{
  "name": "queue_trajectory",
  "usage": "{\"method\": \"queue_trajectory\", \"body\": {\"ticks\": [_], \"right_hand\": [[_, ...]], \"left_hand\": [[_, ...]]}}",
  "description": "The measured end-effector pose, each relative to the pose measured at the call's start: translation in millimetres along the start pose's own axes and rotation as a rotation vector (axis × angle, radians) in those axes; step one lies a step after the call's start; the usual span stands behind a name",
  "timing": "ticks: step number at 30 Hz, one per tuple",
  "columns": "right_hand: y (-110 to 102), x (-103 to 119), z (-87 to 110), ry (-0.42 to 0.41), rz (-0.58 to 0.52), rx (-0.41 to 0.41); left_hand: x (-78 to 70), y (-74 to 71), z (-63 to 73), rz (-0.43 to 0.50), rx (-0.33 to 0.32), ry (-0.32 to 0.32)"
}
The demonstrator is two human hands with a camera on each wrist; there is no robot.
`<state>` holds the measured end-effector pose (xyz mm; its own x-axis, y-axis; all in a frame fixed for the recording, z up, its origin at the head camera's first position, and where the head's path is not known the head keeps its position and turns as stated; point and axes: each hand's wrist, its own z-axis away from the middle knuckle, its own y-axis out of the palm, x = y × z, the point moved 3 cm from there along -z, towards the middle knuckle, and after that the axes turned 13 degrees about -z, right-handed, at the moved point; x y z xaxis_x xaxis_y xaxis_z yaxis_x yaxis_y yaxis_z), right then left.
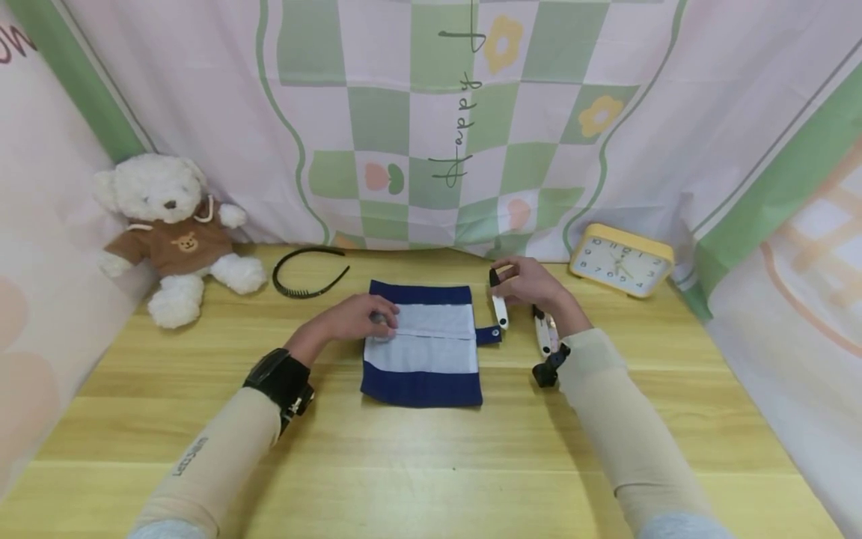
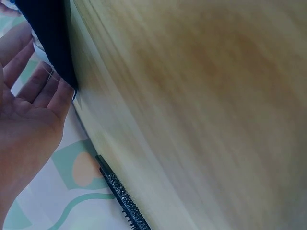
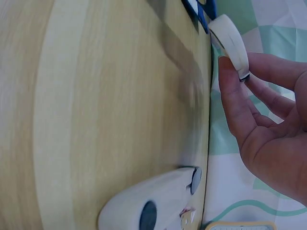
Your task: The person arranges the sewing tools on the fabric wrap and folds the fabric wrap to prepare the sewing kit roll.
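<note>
A navy fabric pouch [image 1: 423, 388] with a white lining lies spread on the table, its snap strap [image 1: 488, 335] sticking out to the right. My left hand [image 1: 357, 316] pinches its left edge, fingers curled over the lining; a small pale piece [image 2: 42, 51] shows by those fingers in the left wrist view. Beyond the strap, my right hand [image 1: 528, 283] holds a slim white tool [image 1: 499, 308] with a black end between thumb and fingers. Its lower end hangs close to the strap. A similar white tool [image 3: 158, 201] with black parts lies under my right wrist.
A black toothed headband [image 1: 296, 292] lies at the back left, beside a white teddy bear [image 1: 176, 247] in a brown top. At the back right stands a yellow clock [image 1: 622, 260]. A patterned curtain [image 1: 377, 120] hangs along the table's back edge.
</note>
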<state>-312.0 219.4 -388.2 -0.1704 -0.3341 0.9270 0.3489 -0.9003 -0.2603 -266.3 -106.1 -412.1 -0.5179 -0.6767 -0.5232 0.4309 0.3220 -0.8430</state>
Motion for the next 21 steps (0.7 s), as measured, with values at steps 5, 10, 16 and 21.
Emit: {"method": "queue_trajectory", "body": {"ticks": [5,10,16,21], "right_hand": [[0.9,2.2,-1.3,-0.029,-0.002,-0.013],[2.0,6.6,-2.5,-0.054,-0.066,-0.041],[6.2,12.0,-3.9,-0.078,-0.128,-0.052],[13.0,14.4,-7.0,-0.086,-0.154,-0.025]], "left_hand": [[-0.4,0.3,0.1,-0.006,-0.002,0.002],[-0.5,0.4,0.4,0.001,-0.005,0.006],[-0.8,0.2,0.4,0.006,-0.005,0.003],[0.0,0.3,-1.2,-0.013,-0.013,0.011]]}}
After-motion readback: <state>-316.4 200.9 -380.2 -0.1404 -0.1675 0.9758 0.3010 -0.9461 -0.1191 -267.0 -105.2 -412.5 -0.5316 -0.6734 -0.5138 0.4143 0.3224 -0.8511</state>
